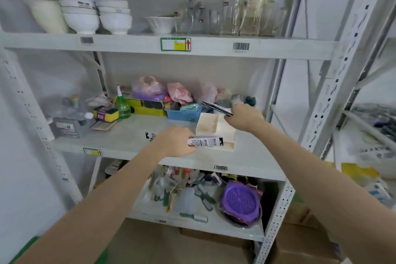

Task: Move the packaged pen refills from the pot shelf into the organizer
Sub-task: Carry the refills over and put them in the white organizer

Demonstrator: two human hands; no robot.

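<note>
A cream organizer (211, 125) with open compartments stands on the middle shelf (132, 135), near its front right. My left hand (174, 142) grips a white packet of pen refills (205, 141) with black print, held level in front of the organizer's near wall. My right hand (245, 114) holds a second, dark packet of refills (216, 107) above the organizer's far right corner, its free end pointing left. A black-and-white label or packet (150, 135) lies on the shelf just left of my left hand, partly hidden.
A blue basket (184, 113), a green spray bottle (122, 107), sponges (106, 113) and bagged goods crowd the back of the middle shelf. Bowls (96, 17) and glass jars (246, 17) fill the top shelf. Brushes and a purple strainer (241, 201) lie on the lower shelf. A metal upright (334, 83) stands right.
</note>
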